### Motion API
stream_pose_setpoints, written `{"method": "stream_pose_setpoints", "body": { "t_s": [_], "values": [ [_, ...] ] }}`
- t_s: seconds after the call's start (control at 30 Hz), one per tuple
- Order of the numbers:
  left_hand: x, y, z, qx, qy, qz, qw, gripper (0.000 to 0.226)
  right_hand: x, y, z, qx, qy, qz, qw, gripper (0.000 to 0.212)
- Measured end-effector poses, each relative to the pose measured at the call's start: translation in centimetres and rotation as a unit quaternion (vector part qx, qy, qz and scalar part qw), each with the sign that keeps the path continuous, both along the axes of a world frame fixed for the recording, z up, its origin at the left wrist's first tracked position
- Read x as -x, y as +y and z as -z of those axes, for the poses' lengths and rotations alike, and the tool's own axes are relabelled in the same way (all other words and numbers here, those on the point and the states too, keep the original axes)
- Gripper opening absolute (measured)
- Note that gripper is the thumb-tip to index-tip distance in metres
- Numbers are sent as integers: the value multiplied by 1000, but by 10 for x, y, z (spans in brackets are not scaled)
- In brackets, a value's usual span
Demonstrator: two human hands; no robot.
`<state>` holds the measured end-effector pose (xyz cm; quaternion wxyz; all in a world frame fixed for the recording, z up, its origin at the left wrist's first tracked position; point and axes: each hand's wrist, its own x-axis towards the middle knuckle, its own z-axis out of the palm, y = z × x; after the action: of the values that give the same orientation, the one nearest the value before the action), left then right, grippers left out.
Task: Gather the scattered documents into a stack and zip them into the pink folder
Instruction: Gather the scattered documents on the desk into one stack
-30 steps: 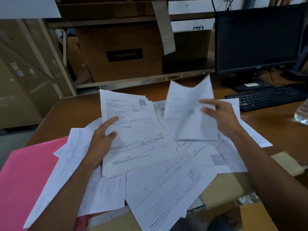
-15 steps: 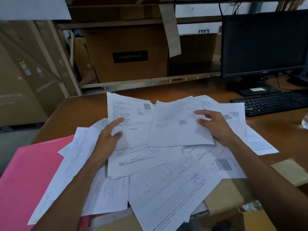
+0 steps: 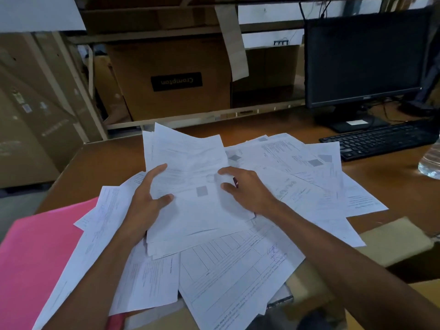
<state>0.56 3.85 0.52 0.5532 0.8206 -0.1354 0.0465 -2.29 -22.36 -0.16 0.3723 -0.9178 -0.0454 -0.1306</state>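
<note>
A small stack of white printed sheets [image 3: 190,167] lies in the middle of the desk, tilted up at its far end. My left hand [image 3: 147,196] grips its left edge, thumb on top. My right hand [image 3: 247,189] rests flat on the stack's right side, pressing a sheet onto it. Several more loose documents [image 3: 309,177] fan out to the right, and others [image 3: 238,277] lie in front and to the left. The pink folder [image 3: 35,258] lies at the near left, partly under loose sheets.
A black keyboard [image 3: 381,139] and a dark monitor [image 3: 364,63] stand at the right back. A clear water bottle [image 3: 431,163] is at the right edge. A brown cardboard box [image 3: 171,77] sits on the shelf behind the wooden desk [image 3: 107,163].
My right hand has carried a sheet leftward and laid it on the stack in my left hand. The stack has tilted up slightly.
</note>
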Motion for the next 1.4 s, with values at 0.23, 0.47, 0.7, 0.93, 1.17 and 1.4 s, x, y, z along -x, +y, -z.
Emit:
{"method": "stream_pose_setpoints", "body": {
  "t_s": [0.23,0.47,0.7,0.93,1.17,1.4],
  "values": [
    [-5,6,1,5,13,-27,1000,63,6,-72,-3,144,57,175,972,45],
    [-5,3,0,-13,8,-39,999,63,11,-88,-3,181,120,174,961,56],
    [-4,4,0,-20,6,-34,999,62,4,-100,-14,46,65,126,989,29],
    [-7,4,1,-3,12,-31,999,63,16,-138,-11,-172,-147,308,924,34],
    [-3,3,-1,-2,14,-35,999,63,12,-141,-15,-464,-148,204,849,32],
    [2,0,-6,32,23,-12,999,61,14,-106,-22,-566,21,17,824,39]
  ]
}}
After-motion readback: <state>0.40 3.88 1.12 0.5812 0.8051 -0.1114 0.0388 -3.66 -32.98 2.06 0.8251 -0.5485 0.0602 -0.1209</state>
